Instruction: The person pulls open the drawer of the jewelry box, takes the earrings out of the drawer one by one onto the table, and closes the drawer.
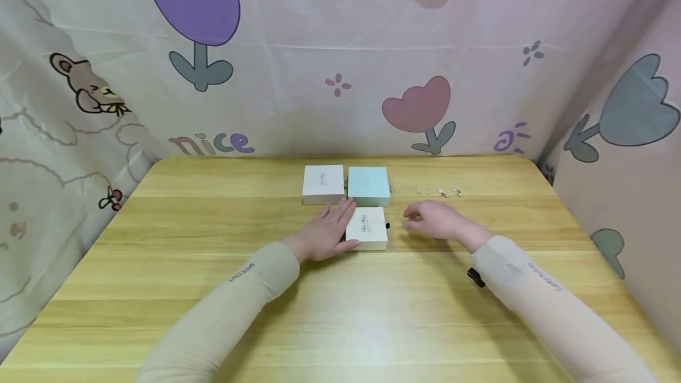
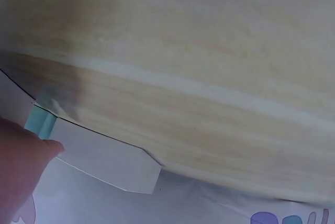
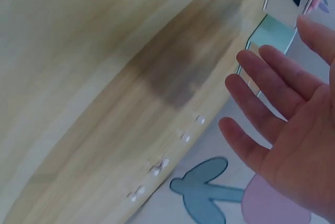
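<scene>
A small white drawer-style box (image 1: 367, 228) with dark lettering and a black tab on its right side lies in the middle of the table. My left hand (image 1: 326, 235) rests against its left side, fingers fairly straight toward the back corner and thumb along the front edge. My right hand (image 1: 435, 219) hovers right of the box with loosely bent fingers and holds nothing; in the right wrist view its fingers (image 3: 256, 106) are spread. Behind the box sit a light blue box (image 1: 369, 185) and another white box (image 1: 323, 184), side by side.
Several small shiny pieces (image 1: 443, 192), looking like earrings, lie in a row at the back right. A patterned cloth (image 1: 298, 87) hangs behind the wooden table (image 1: 213, 223) and along its sides. Something small and black (image 1: 476, 277) shows at the right wrist.
</scene>
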A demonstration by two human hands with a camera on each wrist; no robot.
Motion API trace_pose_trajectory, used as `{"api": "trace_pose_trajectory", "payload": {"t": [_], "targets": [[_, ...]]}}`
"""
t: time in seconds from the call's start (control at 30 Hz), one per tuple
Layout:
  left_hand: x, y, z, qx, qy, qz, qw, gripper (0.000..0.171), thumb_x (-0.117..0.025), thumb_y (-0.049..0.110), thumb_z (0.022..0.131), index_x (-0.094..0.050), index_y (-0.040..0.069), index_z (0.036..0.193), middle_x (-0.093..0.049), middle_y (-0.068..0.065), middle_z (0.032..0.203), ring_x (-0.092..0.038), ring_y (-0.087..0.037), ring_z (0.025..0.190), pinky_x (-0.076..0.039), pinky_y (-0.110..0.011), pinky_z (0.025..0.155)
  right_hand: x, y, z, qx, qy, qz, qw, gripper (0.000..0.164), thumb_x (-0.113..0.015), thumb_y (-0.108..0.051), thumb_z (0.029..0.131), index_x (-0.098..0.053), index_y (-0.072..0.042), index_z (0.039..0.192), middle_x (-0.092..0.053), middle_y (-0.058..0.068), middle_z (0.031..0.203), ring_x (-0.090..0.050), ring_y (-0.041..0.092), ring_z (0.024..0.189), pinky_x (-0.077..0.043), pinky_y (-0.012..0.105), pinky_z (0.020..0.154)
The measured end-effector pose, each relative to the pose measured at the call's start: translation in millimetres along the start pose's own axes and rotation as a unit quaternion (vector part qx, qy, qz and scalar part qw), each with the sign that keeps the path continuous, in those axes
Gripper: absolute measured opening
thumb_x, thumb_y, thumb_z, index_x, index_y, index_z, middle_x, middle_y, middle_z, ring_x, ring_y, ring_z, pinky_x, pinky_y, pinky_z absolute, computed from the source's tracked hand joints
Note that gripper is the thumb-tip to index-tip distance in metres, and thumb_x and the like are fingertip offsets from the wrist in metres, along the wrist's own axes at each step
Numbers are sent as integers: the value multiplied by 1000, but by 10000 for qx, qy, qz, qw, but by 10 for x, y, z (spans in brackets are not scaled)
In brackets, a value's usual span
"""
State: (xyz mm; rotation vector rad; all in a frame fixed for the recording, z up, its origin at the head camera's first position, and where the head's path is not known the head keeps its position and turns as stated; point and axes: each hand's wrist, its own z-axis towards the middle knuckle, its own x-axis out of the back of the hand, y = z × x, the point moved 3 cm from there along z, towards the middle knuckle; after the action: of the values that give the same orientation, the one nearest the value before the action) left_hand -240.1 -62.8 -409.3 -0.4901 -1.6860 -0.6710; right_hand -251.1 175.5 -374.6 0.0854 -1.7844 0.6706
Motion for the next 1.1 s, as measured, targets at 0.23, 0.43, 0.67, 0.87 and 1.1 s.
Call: {"api": "trace_pose_trajectory", "payload": {"t": [0.23,0.43,0.67,0.87,1.1], "targets": [[3,15,1,55,-154,103,9998,85,-28,60,95,3,3,150,4,-12,158,3,-25,146,-4,-48,117,-47,-195,117,27,96,-89,9999,34,-59,-26,90,-65,1,110,-70,13,105,-64,28,99,-48,43,92],[-12,5,5,90,-117,4,9999,85,-30,60,95,2,3,150,4,-10,159,3,-24,146,-4,-48,117,-104,-271,185,70,208,-144,9997,24,-60,-23,88,-71,-5,100,-72,7,95,-66,21,88,-50,40,84],[-22,-7,26,99,-78,82,9999,85,-29,60,95,2,4,150,4,-10,159,3,-24,146,-4,-50,117,-146,-293,238,-53,-24,329,9994,19,-58,-12,88,-72,-3,96,-69,5,83,-53,12,65,-48,29,68],[-14,5,20,95,-141,128,9998,86,-28,61,94,3,4,150,4,-10,159,3,-24,146,-5,-50,117,-189,-304,275,-505,-177,722,9960,22,-54,-7,89,-62,-4,69,-42,-3,57,-36,10,52,-32,22,53],[-4,5,8,151,-154,131,9997,86,-28,61,94,4,4,150,5,-10,159,3,-25,146,-5,-51,117,-215,-331,300,-753,-140,655,9949,22,-54,-6,88,-63,-5,68,-45,-3,57,-36,10,51,-32,22,51]]}}
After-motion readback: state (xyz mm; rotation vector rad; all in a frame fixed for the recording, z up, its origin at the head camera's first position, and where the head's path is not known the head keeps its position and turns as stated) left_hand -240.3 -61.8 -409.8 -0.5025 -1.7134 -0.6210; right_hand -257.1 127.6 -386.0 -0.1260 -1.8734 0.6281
